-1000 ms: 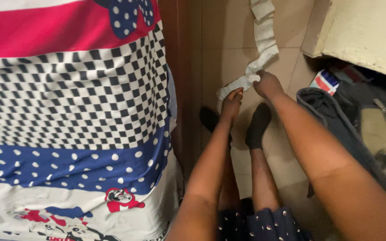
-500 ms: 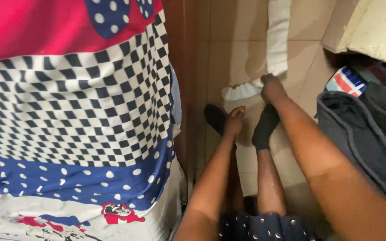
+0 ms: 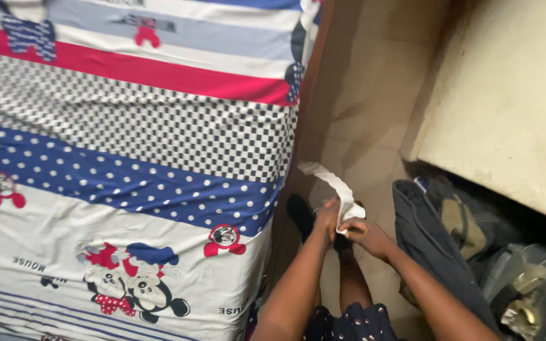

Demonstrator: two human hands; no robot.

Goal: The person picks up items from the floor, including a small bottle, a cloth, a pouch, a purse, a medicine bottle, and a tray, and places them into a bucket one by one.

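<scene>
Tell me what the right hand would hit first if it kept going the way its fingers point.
The right hand points up-left at the white rolled cloth strip it already grips; beyond that, probably the left hand, though depth is unclear.

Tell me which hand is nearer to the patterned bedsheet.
Left. The left hand grips the white cloth strip on the side toward the patterned bedsheet. The right hand holds the same strip farther from it, toward the dark bag.

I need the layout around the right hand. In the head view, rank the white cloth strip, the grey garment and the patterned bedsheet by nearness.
From the right hand:
1. White cloth strip, in its grip.
2. Grey garment, on the floor to its right.
3. Patterned bedsheet, across on the left.
</scene>
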